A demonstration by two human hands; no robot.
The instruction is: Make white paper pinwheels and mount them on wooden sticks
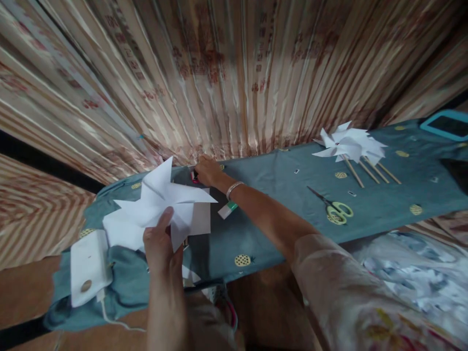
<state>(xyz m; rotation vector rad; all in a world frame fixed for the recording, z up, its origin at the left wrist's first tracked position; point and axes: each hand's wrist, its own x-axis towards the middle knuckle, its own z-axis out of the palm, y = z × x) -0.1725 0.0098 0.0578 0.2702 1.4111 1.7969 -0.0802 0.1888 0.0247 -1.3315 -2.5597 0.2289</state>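
**Left hand gripping a stickless pinwheel, finished ones lying farther off**

Left hand (159,246) is coming up from the bottom of the view. Its fingers (165,217) are pinching shut on the paper pinwheel (161,204), thumb on top, holding it just above the near left end of the tabletop (278,195). The white blades are fanning out folded, but no stick is showing on it, so this one is looking only partly made. Just to its left, a white box (87,265) with a cable is lying on the teal cloth.

Further in, the right hand (206,170) is reaching across to the far edge of the tabletop. Its fingers are curling down over a small red and black thing (194,177); I cannot tell whether they are gripping it or only touching it. Beside that forearm a white and green tube (227,209) is lying. The scissors (334,207) are lying well apart from both hands.

Farthest off, the finished pinwheels (351,144) are lying heaped at the right end, their wooden sticks pointing outward. Several are looking complete, against the one in hand lacking its stick. A striped curtain (219,73) is hanging behind.
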